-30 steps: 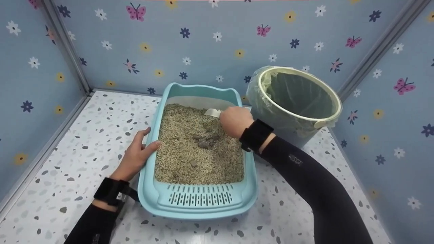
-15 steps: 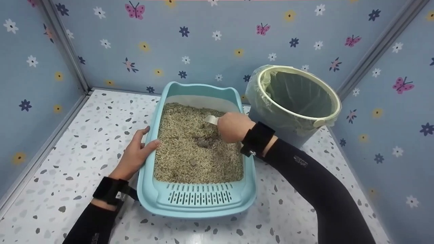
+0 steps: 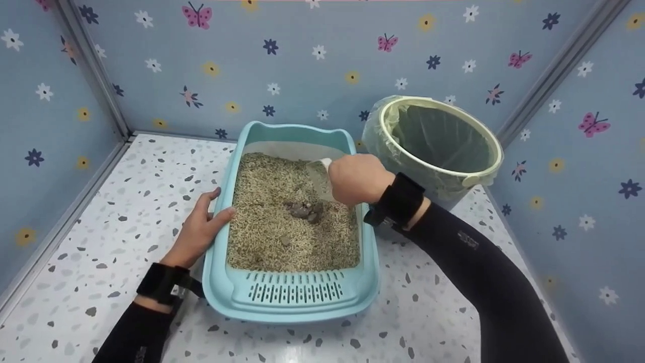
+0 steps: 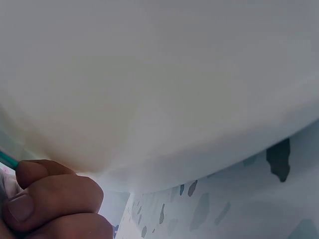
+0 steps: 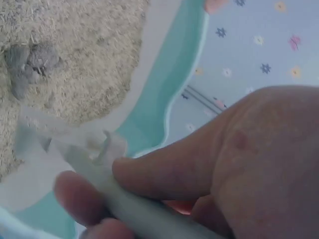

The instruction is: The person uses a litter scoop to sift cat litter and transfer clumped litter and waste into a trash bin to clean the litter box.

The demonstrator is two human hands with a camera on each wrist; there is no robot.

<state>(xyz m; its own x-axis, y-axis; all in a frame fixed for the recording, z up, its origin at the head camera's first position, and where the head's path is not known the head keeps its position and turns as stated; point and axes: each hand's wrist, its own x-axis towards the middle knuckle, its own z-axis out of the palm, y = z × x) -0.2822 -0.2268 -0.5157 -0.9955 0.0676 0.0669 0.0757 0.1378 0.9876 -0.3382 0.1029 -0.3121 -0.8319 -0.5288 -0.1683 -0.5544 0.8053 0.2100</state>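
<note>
The right hand (image 3: 357, 179) grips the handle of a pale scoop (image 3: 319, 174), fingers curled round it; the right wrist view confirms the fingers (image 5: 164, 172) wrapped on the handle. The scoop blade is held just above the litter (image 3: 272, 222), tilted down toward a cluster of grey clumps (image 3: 304, 210) near the middle of the tray. The left hand (image 3: 200, 232) rests on the left rim of the blue litter tray (image 3: 297, 307), thumb over the edge and fingers lying relaxed against the outer wall, steadying it.

Progress, as judged from these views: the clumps lie in the litter, not yet lifted, and at least one smaller clump (image 3: 285, 241) sits nearer the person. The lined bin (image 3: 438, 143) stands just beside the tray's far right corner; no waste is visible inside it. Scooping appears to be at an early stage: the lifting and the transfer to the bin remain to be done.
</note>
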